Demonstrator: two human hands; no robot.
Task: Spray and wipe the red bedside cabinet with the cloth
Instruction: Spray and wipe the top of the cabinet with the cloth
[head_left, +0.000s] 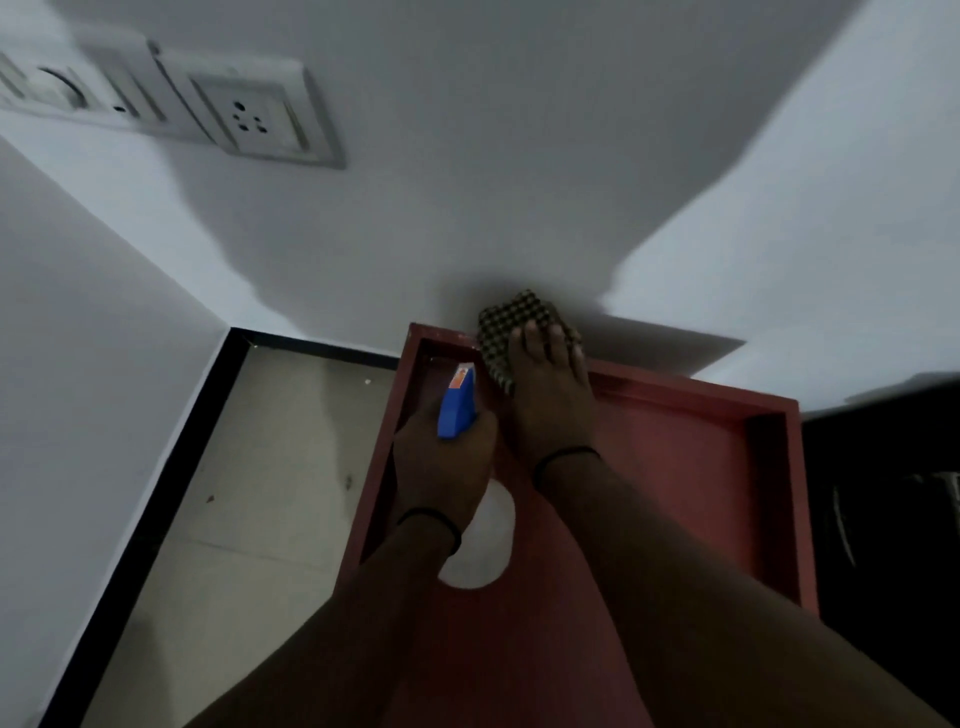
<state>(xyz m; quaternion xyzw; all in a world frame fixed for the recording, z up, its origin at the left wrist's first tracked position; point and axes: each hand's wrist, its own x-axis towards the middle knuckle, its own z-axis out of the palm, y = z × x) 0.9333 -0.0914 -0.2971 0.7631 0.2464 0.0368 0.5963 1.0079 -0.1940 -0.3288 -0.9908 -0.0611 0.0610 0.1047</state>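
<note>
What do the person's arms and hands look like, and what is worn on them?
The left forearm and right forearm are bare; no sleeves show. A thin black band circles the left wrist and another the right wrist. The left hand and right hand wear no gloves; the dim light hides any rings.

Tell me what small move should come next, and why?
Probably slide the checked cloth rightward along the back rim of the red cabinet: the right hand presses it near the left corner, and the left hand grips the blue spray bottle beside it.
</note>
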